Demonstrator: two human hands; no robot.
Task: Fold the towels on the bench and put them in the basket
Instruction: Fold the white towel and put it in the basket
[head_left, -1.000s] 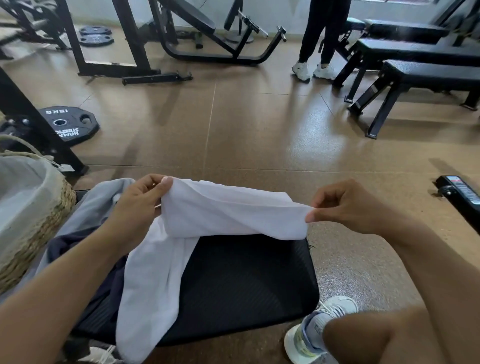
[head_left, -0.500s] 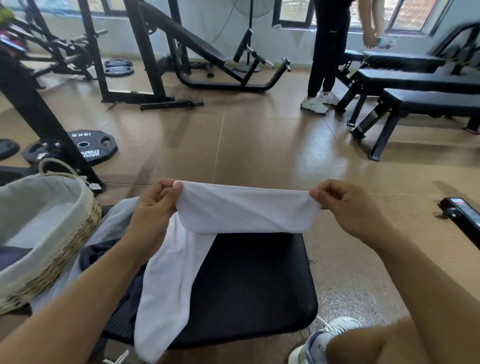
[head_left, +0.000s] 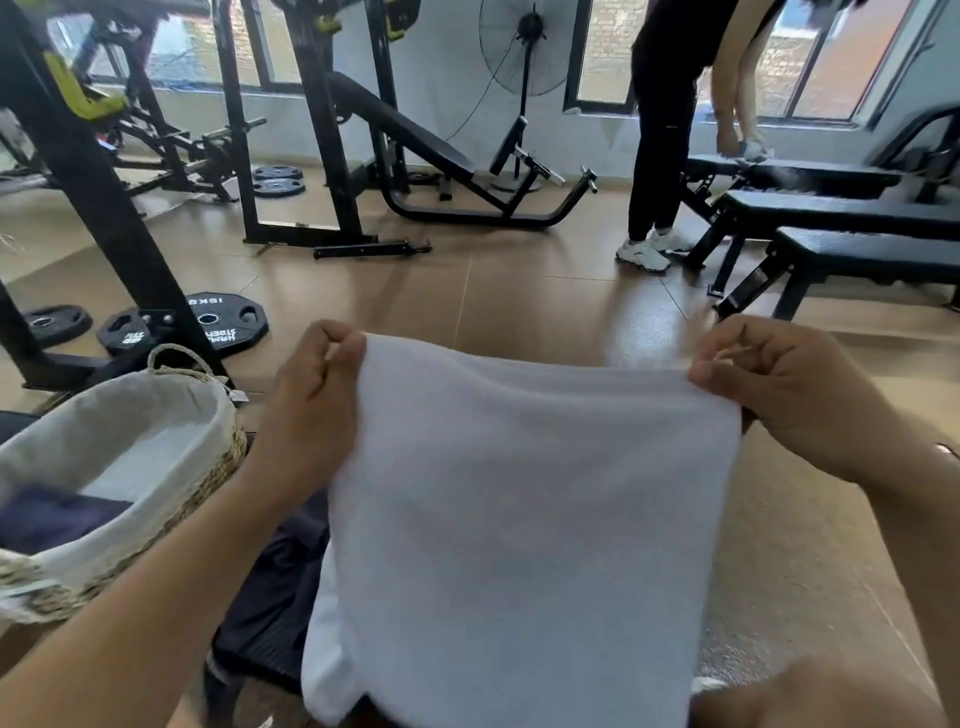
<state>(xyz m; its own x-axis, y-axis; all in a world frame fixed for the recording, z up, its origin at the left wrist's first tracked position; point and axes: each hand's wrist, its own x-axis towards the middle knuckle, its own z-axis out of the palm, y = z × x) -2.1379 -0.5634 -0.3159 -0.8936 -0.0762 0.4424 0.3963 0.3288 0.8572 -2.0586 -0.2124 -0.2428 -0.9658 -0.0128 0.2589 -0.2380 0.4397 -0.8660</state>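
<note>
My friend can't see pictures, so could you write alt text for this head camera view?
Two hands, left hand and right hand, pinch the top corners of a white towel held up over a black bench. A lined woven basket sits to the left, on a gym floor with weight plates.

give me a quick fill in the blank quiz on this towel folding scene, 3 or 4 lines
1. Both hands, the left hand and the right hand, pinch the top edge of a ____ towel.
2. The woven basket sits to the person's ____ side.
3. A folded towel of ____ colour already lies in the basket.
4. A black weight plate lies on the ____.

Missing words: white; left; dark blue; floor
</note>
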